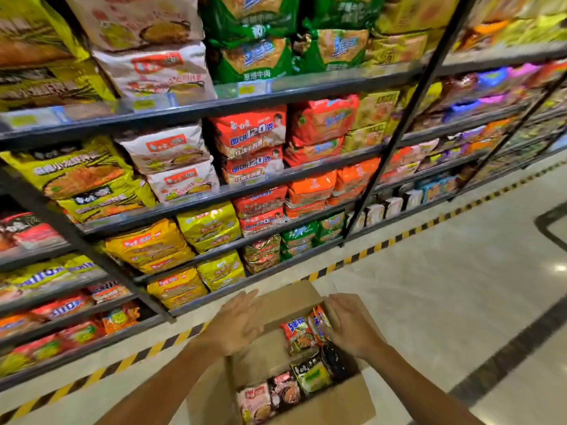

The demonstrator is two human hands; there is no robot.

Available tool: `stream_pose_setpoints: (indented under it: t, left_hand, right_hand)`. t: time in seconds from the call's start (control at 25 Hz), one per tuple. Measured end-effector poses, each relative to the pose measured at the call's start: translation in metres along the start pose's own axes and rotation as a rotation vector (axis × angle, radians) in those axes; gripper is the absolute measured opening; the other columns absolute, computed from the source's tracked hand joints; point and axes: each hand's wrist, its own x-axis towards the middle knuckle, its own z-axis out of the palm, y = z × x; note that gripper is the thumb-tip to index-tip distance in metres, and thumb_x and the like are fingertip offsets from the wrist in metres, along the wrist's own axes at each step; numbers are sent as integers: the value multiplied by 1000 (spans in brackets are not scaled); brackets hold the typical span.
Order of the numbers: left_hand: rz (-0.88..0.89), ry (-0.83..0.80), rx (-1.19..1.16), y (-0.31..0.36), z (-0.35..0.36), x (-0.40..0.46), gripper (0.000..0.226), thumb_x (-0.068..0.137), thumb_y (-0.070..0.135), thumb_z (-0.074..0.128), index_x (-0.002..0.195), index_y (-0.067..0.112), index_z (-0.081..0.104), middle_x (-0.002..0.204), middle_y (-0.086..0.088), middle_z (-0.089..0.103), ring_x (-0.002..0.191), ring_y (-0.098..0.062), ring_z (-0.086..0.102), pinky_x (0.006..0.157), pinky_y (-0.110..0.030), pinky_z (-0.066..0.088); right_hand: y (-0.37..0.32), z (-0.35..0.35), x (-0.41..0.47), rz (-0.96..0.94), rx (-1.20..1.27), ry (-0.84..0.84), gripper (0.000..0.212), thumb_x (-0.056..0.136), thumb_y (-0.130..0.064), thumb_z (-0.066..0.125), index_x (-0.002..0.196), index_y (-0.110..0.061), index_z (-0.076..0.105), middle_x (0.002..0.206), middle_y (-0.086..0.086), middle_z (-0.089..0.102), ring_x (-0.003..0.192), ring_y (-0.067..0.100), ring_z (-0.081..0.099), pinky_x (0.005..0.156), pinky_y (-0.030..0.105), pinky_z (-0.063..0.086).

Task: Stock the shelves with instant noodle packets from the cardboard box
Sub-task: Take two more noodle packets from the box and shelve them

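Both forearms reach over the cardboard box (pixel 276 406) on the floor below the shelves (pixel 276 176); left hand (pixel 236 323) and right hand (pixel 349 326) are relaxed, empty. Noodle packets (pixel 302 335) inside look light, crinkly, slippery; pinch edges.

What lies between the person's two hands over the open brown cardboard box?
Head view: between left hand and right hand lie a raised flap of the cardboard box and red-orange noodle packets.

Shop aisle: shelves (pixel 276 96) stocked with noodle packets (pixel 251 133).
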Motion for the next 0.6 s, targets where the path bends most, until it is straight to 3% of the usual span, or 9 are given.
stream_pose_setpoints:
  t: [0.12,0.2,0.24,0.32,0.4,0.52,0.6]
  left_hand:
    - [12,47,-104,-23,25,12,70,91,69,34,148,28,38,156,10,22,145,-14,25,119,-25,13]
    - [16,42,-135,-40,49,29,55,92,52,49,143,31,44,151,13,32,139,-19,37,118,-25,22]
    - [31,61,-142,-44,65,43,50,93,48,48,141,34,43,149,15,35,137,-17,38,116,-26,27]
    - [53,47,-199,-43,91,66,46,93,46,41,137,34,40,142,12,38,129,-14,39,108,-22,25]
    - [20,-12,-242,-46,128,97,53,90,45,42,141,38,33,145,19,32,132,-10,34,109,-20,23]
    - [-68,-5,-275,-64,206,147,61,92,47,44,149,35,28,150,21,18,141,-3,21,116,-22,21]
    - [-92,-26,-336,-73,262,175,59,93,44,50,148,33,33,149,16,28,139,-3,26,115,-14,18]
  right_hand:
    - [14,23,19,29,-7,-25,78,91,-60,54,154,-21,31,157,3,38,146,25,31,116,30,27]
    - [30,40,32,55,9,-37,79,89,-60,56,154,-22,32,153,2,41,142,25,36,113,32,33]
    - [45,50,43,55,17,-34,80,88,-62,57,154,-24,33,151,1,43,140,24,39,113,33,37]
    - [86,80,65,92,51,-56,83,83,-67,56,154,-33,30,149,-4,47,138,20,43,110,36,43]
    - [141,121,96,113,61,-78,85,81,-67,57,154,-38,25,150,-9,46,139,17,42,109,37,44]
    - [187,154,138,167,82,-134,85,82,-61,58,155,-35,24,152,-7,44,138,20,43,108,38,44]
    - [223,187,161,199,67,-172,84,88,-54,61,157,-27,21,152,-1,43,138,23,41,108,36,42]
